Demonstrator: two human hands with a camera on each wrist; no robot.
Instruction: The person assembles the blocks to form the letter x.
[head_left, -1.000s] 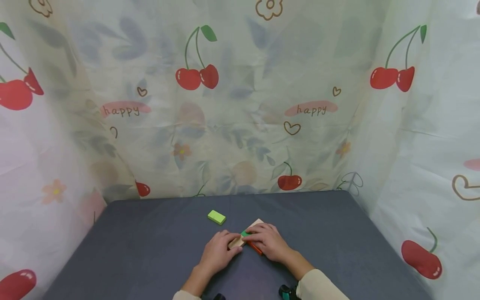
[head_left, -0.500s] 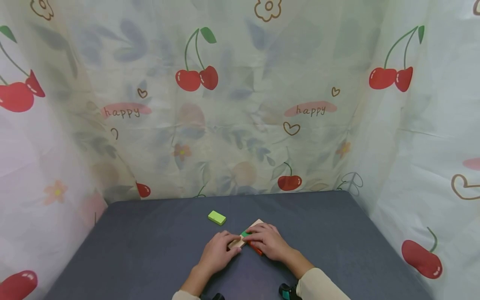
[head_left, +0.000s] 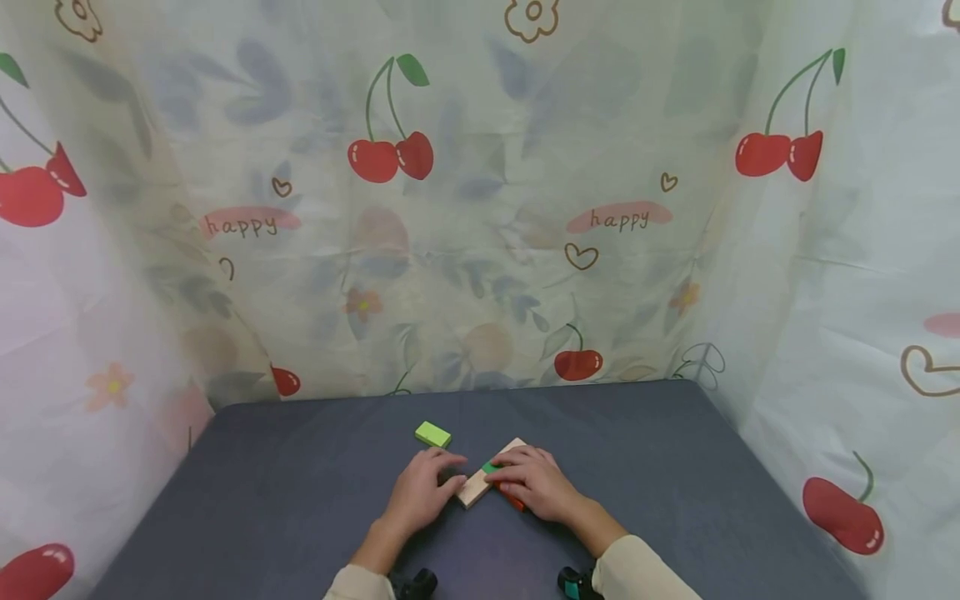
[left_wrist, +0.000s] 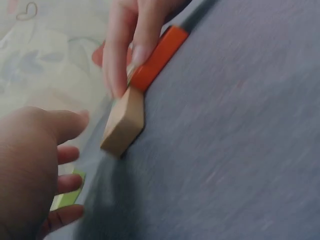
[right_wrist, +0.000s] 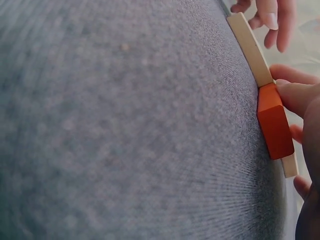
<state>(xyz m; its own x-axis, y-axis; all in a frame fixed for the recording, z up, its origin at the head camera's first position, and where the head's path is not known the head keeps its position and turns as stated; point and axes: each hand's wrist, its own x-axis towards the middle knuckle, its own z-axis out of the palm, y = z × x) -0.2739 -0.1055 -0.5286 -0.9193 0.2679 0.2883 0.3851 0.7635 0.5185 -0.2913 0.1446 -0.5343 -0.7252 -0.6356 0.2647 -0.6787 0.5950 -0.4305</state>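
Observation:
A plain wooden block [head_left: 474, 489], a green block [head_left: 490, 467] and another plain wooden block [head_left: 515, 443] form a diagonal row on the table. An orange-red block [right_wrist: 276, 127] meets this row at an angle on the near side. My right hand [head_left: 543, 485] lies over the row and holds it, thumb near the joint with the orange-red block, fingers across the green one. Part of the row is hidden beneath it. My left hand [head_left: 422, 492] hovers just left of the near plain block, fingers apart and holding nothing.
A lime-green block [head_left: 432, 433] lies behind my left hand, apart from the row. Dark grey cloth covers the table [head_left: 300, 500]. A printed curtain [head_left: 480, 250] surrounds its back and sides. Black devices [head_left: 573, 583] sit at the wrists.
My left hand has let go of the near plain block and moved slightly left, uncovering its end. The right hand and the blocks look unmoved.

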